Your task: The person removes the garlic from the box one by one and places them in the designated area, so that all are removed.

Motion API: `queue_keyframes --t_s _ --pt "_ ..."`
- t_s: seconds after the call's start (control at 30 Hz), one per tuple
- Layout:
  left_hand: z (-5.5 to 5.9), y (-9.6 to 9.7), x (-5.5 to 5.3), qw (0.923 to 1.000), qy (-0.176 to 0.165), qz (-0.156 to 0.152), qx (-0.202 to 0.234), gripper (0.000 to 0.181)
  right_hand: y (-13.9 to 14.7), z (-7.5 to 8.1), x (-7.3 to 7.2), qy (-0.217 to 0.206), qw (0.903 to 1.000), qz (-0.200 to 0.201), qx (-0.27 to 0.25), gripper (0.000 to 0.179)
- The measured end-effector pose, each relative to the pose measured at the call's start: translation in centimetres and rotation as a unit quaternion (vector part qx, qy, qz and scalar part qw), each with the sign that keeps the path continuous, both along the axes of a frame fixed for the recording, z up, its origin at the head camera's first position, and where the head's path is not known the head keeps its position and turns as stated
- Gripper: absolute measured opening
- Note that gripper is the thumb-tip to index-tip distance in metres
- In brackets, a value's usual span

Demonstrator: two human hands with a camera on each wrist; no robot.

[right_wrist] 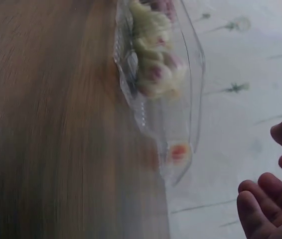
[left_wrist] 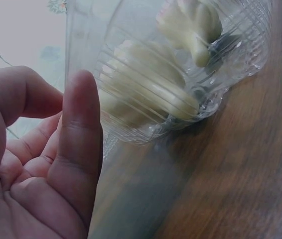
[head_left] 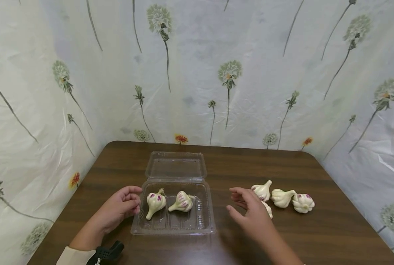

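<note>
1. Flowered cloth backs the table.
2. Two garlic bulbs sit in the box; four others, three o'clock, seem left.
3. Left hand loosely bent, nine o'clock; right hand wide, empty.

Room type unclear: a screened nook, dandelion-print sheeting beyond the right hand, wood-grain surface beneath it.

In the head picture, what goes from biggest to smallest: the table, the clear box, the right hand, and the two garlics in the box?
1. Table
2. Clear box
3. Right hand
4. Left garlic and right garlic: they look alike in size, so I can't rank them.
</note>
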State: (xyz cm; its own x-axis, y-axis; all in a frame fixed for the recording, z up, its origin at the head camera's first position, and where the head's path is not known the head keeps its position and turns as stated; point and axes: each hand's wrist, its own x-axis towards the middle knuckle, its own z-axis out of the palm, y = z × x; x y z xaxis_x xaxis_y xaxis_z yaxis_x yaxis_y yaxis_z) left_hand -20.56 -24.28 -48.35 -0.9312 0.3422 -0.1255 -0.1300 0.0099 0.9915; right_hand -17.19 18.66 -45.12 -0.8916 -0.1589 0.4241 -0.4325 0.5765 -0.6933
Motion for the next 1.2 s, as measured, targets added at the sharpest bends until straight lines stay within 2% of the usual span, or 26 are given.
queue_keyframes --t_s 0.2,0.4,0.93,1.2 --pt "-0.1 0.0 -0.2 1.0000 0.000 0.002 0.001 0.047 -1.1 -0.2 -0.1 0.003 0.9995 0.027 -0.015 0.048" --pt "-0.3 -0.1 -0.1 1.0000 -0.001 0.002 0.006 0.047 -2.4 0.1 -0.4 -0.001 0.9991 0.042 -0.006 0.049" --pt "-0.3 -0.2 -0.1 1.0000 -0.003 0.006 0.003 0.049 -4.9 0.8 -0.8 -0.025 0.9978 0.061 -0.001 0.049" --pt "-0.2 -0.2 -0.3 0.9999 -0.008 0.005 0.004 0.050 -5.8 1.2 -1.1 -0.088 0.9935 0.065 -0.031 0.050"
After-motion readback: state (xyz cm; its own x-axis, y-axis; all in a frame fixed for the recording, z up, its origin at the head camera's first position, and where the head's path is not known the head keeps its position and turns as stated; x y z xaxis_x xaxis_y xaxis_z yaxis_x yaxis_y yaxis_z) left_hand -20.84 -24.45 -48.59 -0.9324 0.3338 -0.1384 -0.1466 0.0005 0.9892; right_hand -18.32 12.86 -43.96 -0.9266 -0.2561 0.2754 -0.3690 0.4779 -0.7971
